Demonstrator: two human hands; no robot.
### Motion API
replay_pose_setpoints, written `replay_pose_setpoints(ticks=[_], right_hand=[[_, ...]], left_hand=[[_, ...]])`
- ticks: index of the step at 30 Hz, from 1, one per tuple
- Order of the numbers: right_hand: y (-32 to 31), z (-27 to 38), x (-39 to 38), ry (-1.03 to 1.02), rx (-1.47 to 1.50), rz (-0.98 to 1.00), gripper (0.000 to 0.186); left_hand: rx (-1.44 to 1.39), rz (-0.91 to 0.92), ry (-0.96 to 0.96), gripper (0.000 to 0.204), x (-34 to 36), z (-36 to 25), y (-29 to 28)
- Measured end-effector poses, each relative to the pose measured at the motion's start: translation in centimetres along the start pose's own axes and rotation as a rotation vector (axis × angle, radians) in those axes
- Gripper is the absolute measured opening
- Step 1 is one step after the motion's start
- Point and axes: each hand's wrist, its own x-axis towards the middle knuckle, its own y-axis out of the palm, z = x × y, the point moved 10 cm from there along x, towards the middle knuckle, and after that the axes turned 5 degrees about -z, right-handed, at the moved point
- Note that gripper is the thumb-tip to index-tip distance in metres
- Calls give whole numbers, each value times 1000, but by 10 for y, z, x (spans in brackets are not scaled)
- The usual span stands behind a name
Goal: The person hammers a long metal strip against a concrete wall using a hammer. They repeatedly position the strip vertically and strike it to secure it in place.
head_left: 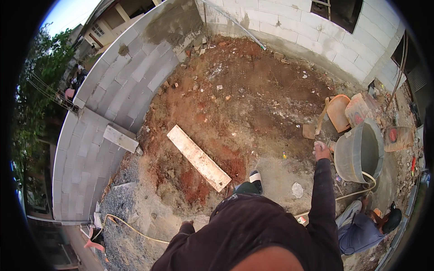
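Observation:
My right arm stretches forward, and my right hand [321,150] hangs over the ground with its fingers curled in; I see nothing in them. Nearest to it are a hoe [322,117] with a wooden handle and flat blade, and a large grey tub [349,156] holding grey liquid. The hand looks apart from both. Low at my left side, my left hand [187,223] shows only a little past its dark sleeve, so its fingers cannot be read. On the reddish soil ahead lies a long, dirt-smeared plank [199,158].
A grey block wall [122,86] curves along the left, a white one [289,22] behind. Beside the tub are an orange basin [338,113] and a crumpled sack [360,109]. A hose [140,235] crosses the ground. A person [364,230] crouches at the lower right.

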Motion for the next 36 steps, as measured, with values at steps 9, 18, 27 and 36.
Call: replay_pose_setpoints(ticks=[9,18,27,36], right_hand=[[8,-315,14,550,-720,265,55],[141,-292,257,674,-817,588,45],[395,231,772,-167,47,214,43],[485,59,875,169,-377,323,42]], left_hand=[[-875,-618,299,43,82,-310,-445],[-1030,-828,169,39,256,-411,-663],[-707,-45,-165,44,366,-427,-513],[-349,-325,-1,42,574,-498,-902]])
